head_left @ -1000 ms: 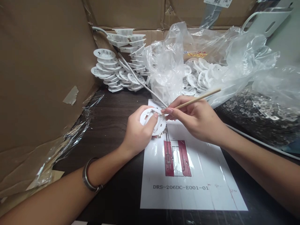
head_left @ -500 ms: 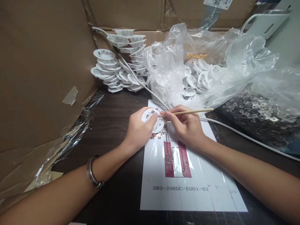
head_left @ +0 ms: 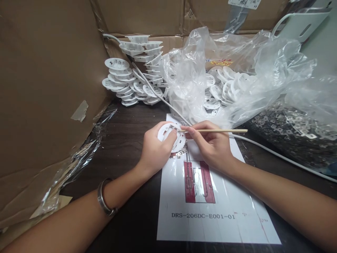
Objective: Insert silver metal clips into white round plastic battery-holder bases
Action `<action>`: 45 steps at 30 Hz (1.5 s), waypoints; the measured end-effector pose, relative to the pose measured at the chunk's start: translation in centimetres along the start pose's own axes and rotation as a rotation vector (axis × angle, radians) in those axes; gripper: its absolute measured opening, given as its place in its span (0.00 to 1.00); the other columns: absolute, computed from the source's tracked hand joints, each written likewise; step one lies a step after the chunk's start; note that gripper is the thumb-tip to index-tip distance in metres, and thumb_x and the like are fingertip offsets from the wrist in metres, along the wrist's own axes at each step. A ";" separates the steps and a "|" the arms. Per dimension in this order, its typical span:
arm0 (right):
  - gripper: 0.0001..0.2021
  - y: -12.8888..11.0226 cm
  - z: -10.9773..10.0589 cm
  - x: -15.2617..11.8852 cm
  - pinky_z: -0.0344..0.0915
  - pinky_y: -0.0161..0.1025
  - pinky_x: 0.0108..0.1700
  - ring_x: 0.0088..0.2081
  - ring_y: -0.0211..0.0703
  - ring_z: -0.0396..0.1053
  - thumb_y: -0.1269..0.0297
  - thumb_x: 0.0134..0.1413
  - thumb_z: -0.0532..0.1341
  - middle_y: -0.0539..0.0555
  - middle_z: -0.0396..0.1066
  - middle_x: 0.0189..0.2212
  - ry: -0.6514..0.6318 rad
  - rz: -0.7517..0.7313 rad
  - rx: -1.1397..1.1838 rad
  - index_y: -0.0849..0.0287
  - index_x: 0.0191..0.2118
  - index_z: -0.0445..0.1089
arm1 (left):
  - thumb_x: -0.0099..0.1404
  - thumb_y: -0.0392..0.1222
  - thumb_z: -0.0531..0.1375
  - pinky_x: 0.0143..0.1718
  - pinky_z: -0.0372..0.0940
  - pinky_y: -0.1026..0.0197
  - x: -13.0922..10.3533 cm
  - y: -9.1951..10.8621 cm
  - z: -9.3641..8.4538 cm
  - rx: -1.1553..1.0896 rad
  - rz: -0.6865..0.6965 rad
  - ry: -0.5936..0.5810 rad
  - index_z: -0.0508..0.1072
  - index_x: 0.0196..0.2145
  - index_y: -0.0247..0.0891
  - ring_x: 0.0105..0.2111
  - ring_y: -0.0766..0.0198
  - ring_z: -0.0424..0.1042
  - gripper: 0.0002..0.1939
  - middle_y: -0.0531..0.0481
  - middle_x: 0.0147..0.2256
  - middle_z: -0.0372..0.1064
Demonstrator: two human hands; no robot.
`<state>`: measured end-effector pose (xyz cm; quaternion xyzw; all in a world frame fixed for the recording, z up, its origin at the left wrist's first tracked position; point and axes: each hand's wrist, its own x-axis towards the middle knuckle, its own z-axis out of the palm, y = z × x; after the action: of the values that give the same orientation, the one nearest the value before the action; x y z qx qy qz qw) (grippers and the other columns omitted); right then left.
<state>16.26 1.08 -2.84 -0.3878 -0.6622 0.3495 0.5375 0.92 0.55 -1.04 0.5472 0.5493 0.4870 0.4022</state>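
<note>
My left hand (head_left: 158, 147) is closed around a round white plastic part (head_left: 179, 144) with slots and small openings, its thumb pressed on the face. A thin wooden stick (head_left: 223, 130) is pinched in my right hand (head_left: 212, 143), lying nearly level, and its left end meets the white part near my left thumb. Whether the tip touches a metal piece there is too small to tell. Just below the part, small metal clips (head_left: 181, 153) lie on a printed sheet (head_left: 200, 228) that bears a red drawing and lettering.
Stacks of round white parts (head_left: 117, 64) stand at the back left. Clear plastic bags (head_left: 195, 52) hold more white parts at the back, and many metal clips (head_left: 289, 123) on the right. A white cable (head_left: 276, 153) crosses the table. Cardboard (head_left: 47, 88) walls the left and back.
The stick has swung from a slant to nearly level, its free end dropping a little. My right hand has shifted slightly right and down. My left hand still holds the white part.
</note>
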 end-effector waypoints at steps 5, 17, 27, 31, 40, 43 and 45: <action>0.04 0.2 0.1 -0.2 0.74 0.32 0.38 0.36 0.35 0.75 0.68 0.59 0.61 0.50 0.76 0.39 0.025 -0.064 0.042 0.59 0.37 0.73 | 0.59 0.39 0.60 0.17 0.64 0.71 0.0 0.1 -0.1 0.055 0.057 -0.008 0.74 0.35 0.34 0.20 0.70 0.65 0.08 0.54 0.24 0.68; 0.06 0.0 0.1 0.3 0.76 0.31 0.37 0.34 0.36 0.76 0.72 0.56 0.62 0.50 0.77 0.34 0.014 -0.160 -0.023 0.60 0.39 0.76 | 0.61 0.39 0.59 0.24 0.65 0.68 -0.3 0.1 -0.2 0.121 0.117 -0.021 0.75 0.35 0.34 0.24 0.68 0.68 0.07 0.53 0.26 0.72; 0.06 0.0 0.3 -0.1 0.76 0.36 0.42 0.35 0.39 0.76 0.71 0.57 0.61 0.52 0.77 0.36 0.036 -0.194 -0.146 0.61 0.38 0.76 | 0.60 0.39 0.60 0.23 0.65 0.70 -0.2 0.0 -0.2 0.205 0.159 -0.010 0.76 0.36 0.34 0.24 0.69 0.69 0.07 0.52 0.26 0.73; 0.06 -0.1 0.3 -0.1 0.75 0.37 0.42 0.36 0.39 0.76 0.70 0.57 0.60 0.51 0.77 0.36 0.022 -0.154 -0.142 0.58 0.38 0.76 | 0.60 0.38 0.60 0.20 0.64 0.71 -0.2 0.2 -0.2 0.206 0.143 -0.027 0.76 0.35 0.34 0.22 0.69 0.69 0.07 0.52 0.25 0.72; 0.05 -0.5 0.2 0.0 0.74 0.36 0.38 0.37 0.39 0.75 0.68 0.57 0.61 0.50 0.77 0.34 0.041 -0.036 -0.006 0.57 0.34 0.75 | 0.60 0.39 0.59 0.19 0.64 0.69 -0.5 0.5 0.0 0.183 0.084 -0.087 0.76 0.35 0.34 0.21 0.67 0.69 0.08 0.51 0.25 0.72; 0.05 -0.7 0.1 0.1 0.73 0.34 0.35 0.34 0.38 0.74 0.69 0.57 0.61 0.51 0.76 0.32 0.057 -0.041 0.006 0.59 0.33 0.76 | 0.61 0.39 0.59 0.24 0.65 0.69 -0.6 0.4 -0.1 0.202 0.126 -0.096 0.76 0.36 0.35 0.25 0.67 0.70 0.08 0.51 0.27 0.74; 0.06 -0.7 0.0 0.1 0.73 0.34 0.36 0.34 0.37 0.74 0.69 0.58 0.61 0.51 0.76 0.33 0.066 -0.043 0.024 0.59 0.32 0.76 | 0.61 0.39 0.59 0.27 0.65 0.69 -0.6 0.4 -0.1 0.199 0.143 -0.103 0.76 0.36 0.35 0.27 0.67 0.71 0.08 0.51 0.29 0.74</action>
<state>16.15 0.88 -2.19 -0.3781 -0.6482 0.3327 0.5711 0.90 -0.10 -0.69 0.6462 0.5331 0.4290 0.3379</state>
